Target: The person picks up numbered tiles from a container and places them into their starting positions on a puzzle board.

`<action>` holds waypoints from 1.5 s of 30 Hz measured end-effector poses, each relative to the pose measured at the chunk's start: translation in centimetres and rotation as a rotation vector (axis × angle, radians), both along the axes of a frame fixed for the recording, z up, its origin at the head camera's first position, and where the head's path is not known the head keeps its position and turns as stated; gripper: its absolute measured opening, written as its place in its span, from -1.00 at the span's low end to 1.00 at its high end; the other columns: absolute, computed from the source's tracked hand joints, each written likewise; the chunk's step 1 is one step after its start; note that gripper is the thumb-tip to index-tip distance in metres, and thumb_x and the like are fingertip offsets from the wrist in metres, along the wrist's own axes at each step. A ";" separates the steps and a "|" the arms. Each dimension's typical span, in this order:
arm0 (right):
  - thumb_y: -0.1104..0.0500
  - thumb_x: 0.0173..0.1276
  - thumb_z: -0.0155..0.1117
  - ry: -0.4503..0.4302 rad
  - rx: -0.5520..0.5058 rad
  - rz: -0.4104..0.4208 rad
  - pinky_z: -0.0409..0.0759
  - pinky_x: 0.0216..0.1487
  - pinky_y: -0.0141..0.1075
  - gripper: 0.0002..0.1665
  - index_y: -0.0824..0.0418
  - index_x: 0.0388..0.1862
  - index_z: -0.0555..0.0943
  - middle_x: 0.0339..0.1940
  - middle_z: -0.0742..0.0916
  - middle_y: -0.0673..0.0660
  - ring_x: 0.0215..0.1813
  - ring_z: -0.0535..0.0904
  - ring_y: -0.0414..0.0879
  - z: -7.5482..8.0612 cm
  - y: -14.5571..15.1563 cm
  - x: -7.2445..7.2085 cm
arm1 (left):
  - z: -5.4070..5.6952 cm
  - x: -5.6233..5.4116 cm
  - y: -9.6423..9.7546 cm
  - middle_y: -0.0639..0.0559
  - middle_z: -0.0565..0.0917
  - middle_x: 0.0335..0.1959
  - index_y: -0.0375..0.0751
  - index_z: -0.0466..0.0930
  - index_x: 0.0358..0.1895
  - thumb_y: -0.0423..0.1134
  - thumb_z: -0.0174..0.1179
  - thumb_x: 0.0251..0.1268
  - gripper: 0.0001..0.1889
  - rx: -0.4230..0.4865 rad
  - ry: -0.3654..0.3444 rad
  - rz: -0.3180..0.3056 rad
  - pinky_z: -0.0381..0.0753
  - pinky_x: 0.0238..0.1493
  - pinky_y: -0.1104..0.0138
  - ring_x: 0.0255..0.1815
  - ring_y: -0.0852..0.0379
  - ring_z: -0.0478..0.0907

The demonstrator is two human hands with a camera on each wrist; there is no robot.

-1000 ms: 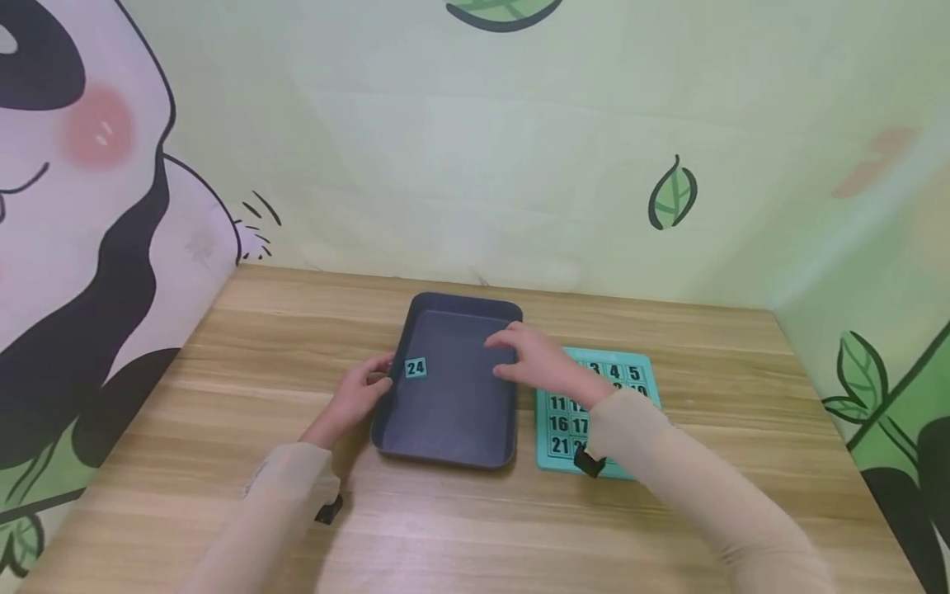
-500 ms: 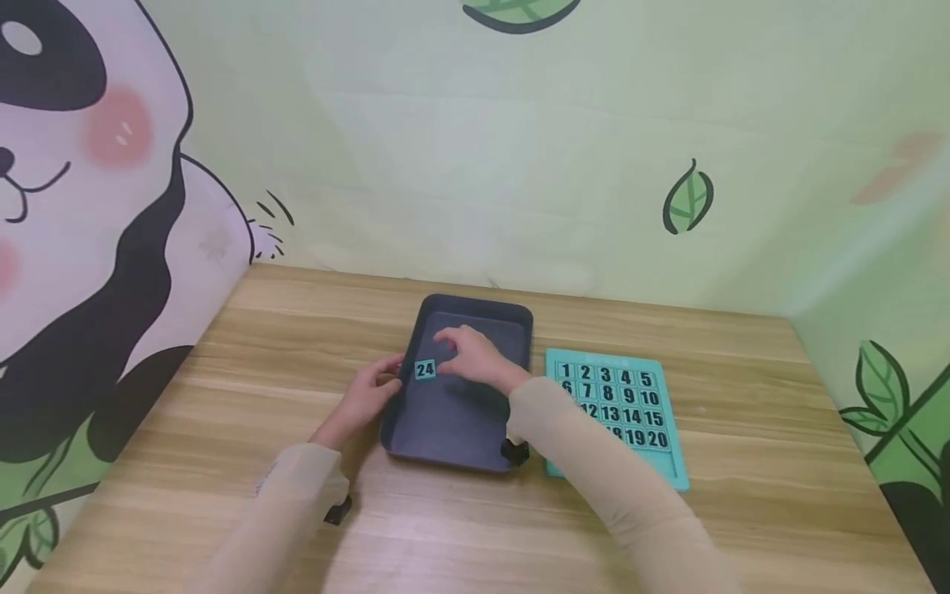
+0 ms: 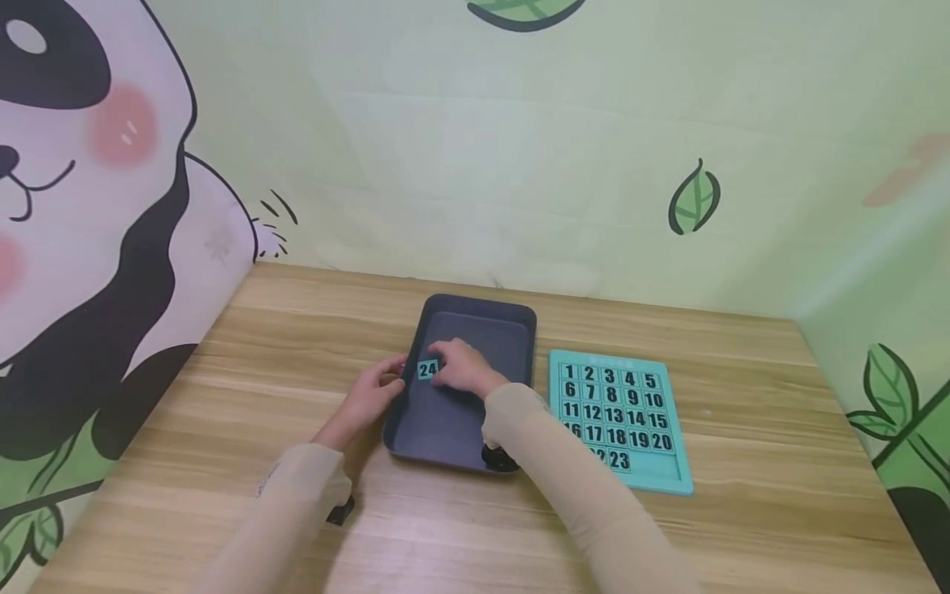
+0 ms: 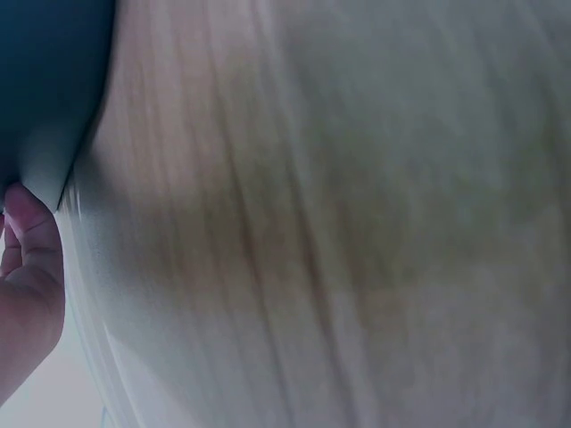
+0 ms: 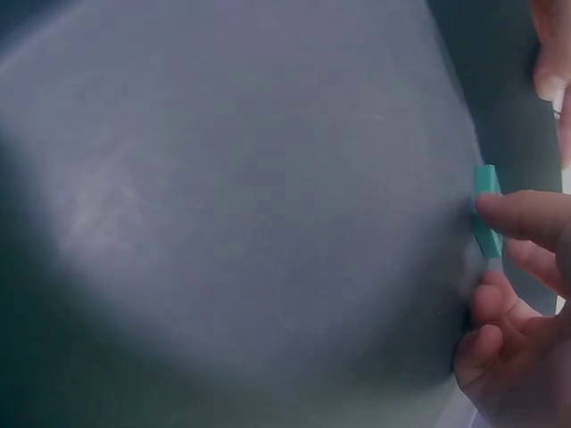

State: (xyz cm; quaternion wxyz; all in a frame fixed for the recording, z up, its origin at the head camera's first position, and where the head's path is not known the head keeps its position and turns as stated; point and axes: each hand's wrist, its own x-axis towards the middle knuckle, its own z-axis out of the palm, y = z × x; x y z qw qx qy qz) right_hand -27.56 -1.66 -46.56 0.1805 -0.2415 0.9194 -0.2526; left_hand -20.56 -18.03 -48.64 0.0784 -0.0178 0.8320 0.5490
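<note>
In the head view a dark blue-grey tray (image 3: 460, 429) lies on the wooden table, with the left hand (image 3: 369, 396) gripping its left rim. The left wrist view has that hand's thumb (image 4: 31, 218) against the tray's side (image 4: 53, 89). Inside the tray, near its left wall, is a small teal number tile (image 3: 426, 369) marked 24. The right hand (image 3: 466, 367) reaches over the tray and pinches this tile; the right wrist view shows the tile (image 5: 487, 214) edge-on between its thumb and fingers.
Right of the tray lies a teal number board (image 3: 679, 470) with rows of black-numbered tiles, its lower left partly behind the right sleeve (image 3: 564, 462). Behind the wooden table (image 3: 312, 305) rises a wall (image 3: 445, 165) painted with a panda and leaves.
The right hand has moved left from over the board and the tray's right side to the 24 tile. The left hand stays at the tray's rim. The view has shifted slightly.
</note>
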 end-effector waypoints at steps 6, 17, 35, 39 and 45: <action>0.14 0.02 0.30 0.032 0.086 0.000 0.42 -0.24 -0.36 -0.59 0.12 -0.08 0.57 -0.22 0.58 0.07 -0.24 0.40 -0.13 0.0 0.3 0.2 | -0.1 -0.1 0.3 -0.23 0.41 0.05 -0.24 0.25 0.24 -0.40 -0.09 0.23 -0.54 -0.003 -0.003 -0.004 0.50 -0.02 0.18 0.04 -0.14 0.43; 0.20 0.02 0.30 -0.027 0.082 0.085 0.39 -0.40 -0.43 -0.68 0.23 -0.19 0.60 -0.41 0.62 0.03 -0.40 0.44 -0.16 2.2 2.3 0.9 | 0.2 0.1 0.4 -0.28 0.41 0.06 -0.27 0.24 0.24 -0.41 -0.08 0.21 -0.53 -0.026 0.023 -0.004 0.49 -0.01 0.16 0.03 -0.18 0.43; 0.21 0.08 0.25 -0.035 0.010 0.067 0.48 -0.24 -0.38 -0.55 0.21 0.02 0.53 -0.21 0.57 0.06 -0.23 0.44 -0.15 6.0 11.6 4.2 | 0.2 0.5 0.0 -0.33 0.42 0.05 -0.34 0.24 0.23 -0.43 -0.07 0.21 -0.53 -0.031 0.065 -0.015 0.49 -0.03 0.17 0.03 -0.21 0.43; 0.22 0.08 0.24 0.033 -0.022 0.062 0.45 -0.37 -0.38 -0.56 0.21 0.00 0.53 -0.24 0.57 0.08 -0.37 0.41 -0.17 6.2 14.6 5.3 | 0.4 0.5 0.0 -0.33 0.41 0.05 -0.36 0.23 0.23 -0.44 -0.08 0.21 -0.54 -0.028 0.065 -0.022 0.49 -0.04 0.19 0.05 -0.22 0.42; 0.19 0.08 0.24 0.076 -0.052 -0.017 0.42 -0.47 -0.38 -0.55 0.20 0.01 0.52 -0.29 0.54 0.04 -0.47 0.36 -0.19 6.1 19.4 6.9 | 0.7 0.5 0.4 -0.34 0.40 0.05 -0.36 0.22 0.23 -0.44 -0.09 0.22 -0.54 -0.014 0.060 -0.026 0.48 -0.02 0.18 0.05 -0.22 0.41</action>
